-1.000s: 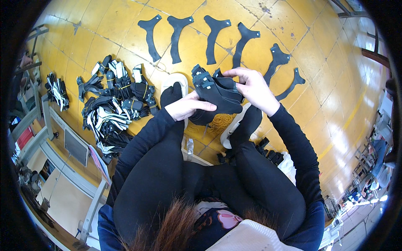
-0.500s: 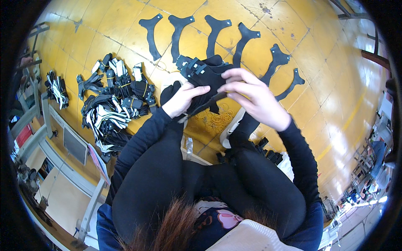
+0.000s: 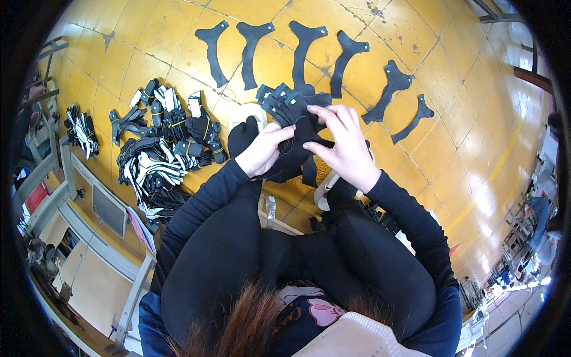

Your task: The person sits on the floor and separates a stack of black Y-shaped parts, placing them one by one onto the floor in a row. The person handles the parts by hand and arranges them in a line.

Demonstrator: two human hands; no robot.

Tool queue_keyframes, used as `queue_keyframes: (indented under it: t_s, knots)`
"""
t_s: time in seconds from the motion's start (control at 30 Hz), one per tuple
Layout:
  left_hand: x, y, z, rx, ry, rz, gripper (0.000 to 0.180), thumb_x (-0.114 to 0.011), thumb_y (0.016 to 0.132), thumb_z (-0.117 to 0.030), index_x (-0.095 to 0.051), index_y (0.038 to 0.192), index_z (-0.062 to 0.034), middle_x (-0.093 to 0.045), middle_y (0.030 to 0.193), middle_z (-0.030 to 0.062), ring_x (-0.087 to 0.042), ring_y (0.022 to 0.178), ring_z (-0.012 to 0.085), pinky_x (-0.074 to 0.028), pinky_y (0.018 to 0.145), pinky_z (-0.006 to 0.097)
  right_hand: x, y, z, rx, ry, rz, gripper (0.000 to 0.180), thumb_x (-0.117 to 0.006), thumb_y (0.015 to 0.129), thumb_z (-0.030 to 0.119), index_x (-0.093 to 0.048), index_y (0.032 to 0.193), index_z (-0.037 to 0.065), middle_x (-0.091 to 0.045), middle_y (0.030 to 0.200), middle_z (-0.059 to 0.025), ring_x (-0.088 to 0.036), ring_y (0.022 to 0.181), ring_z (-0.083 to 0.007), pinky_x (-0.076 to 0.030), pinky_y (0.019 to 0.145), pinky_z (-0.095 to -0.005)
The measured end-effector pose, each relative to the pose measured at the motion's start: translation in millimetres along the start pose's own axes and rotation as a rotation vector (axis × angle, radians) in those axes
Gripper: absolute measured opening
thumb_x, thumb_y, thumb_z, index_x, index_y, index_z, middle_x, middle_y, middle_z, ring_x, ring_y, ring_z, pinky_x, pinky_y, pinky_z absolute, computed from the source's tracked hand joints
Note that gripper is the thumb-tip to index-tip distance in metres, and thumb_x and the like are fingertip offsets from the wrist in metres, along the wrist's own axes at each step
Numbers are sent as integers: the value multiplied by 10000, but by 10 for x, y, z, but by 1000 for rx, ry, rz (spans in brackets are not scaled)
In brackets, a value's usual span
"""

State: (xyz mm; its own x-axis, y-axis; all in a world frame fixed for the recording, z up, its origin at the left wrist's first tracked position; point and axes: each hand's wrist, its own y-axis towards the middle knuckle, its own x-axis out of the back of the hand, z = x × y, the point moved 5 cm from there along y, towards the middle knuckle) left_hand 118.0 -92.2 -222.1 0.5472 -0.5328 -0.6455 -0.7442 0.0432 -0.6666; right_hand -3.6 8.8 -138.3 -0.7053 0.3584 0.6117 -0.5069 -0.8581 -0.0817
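Observation:
A stack of black T-shaped fabric pieces, with small pale labels along its far ends, is held up in front of my knees. My left hand is closed around its left side, thumb laid across the top. At the right side, my right hand has its thumb and fingers bent about a folded part of the stack. Its fingertips press on the fabric. The underside of the stack and the left fingers below it are hidden.
Several single black pieces lie in an arc on the yellow tiled floor. Banded black-and-white bundles are heaped at left, with a smaller bundle farther left. Yellow rubber bands lie below the stack. A metal frame stands lower left.
My right hand has moved left and closed in on the stack, where its fingers were outstretched before. The stack has tilted, and its labelled ends are more fanned out.

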Motion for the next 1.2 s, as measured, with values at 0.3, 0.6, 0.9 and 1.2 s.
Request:
queue_keyframes:
  t_s: [0.3, 0.6, 0.9, 1.2]
  knots:
    - [-26, 42, -65, -77, 122, -68, 303, -634, 903, -177, -606, 1125, 28, -650, 1057, 69, -600, 930, 101, -477, 818, 252, -85, -92, -151, -68, 135, 6, 213, -724, 734, 117, -561, 847, 41, -527, 942, -101, -525, 913, -300, -432, 820, -370]
    - [78, 77, -65, -99, 293, -47, 251, -638, 888, -85, -622, 1122, 5, -661, 1083, 58, -607, 955, 122, -471, 855, 273, 83, 6, -47, 129, -112, -148, 193, -710, 720, 15, -564, 845, 37, -591, 964, -75, -568, 942, -287, -447, 841, -355]
    - [17, 2, -50, -89, 217, -86, 248, -660, 898, -183, -648, 1066, -1, -662, 976, 35, -590, 853, 70, -460, 756, 214, 37, 17, -158, -63, 94, -114, 306, -685, 675, 0, -631, 963, 87, -573, 918, -63, -549, 894, -265, -442, 791, -362]
    - [-53, 34, -62, -18, 92, -121, 230, -583, 939, -179, -616, 1068, 9, -670, 994, 87, -643, 877, 136, -506, 790, 259, -30, -120, -171, 175, -117, 103, 346, -631, 785, 91, -573, 1126, 101, -605, 989, -60, -572, 931, -255, -446, 840, -374]
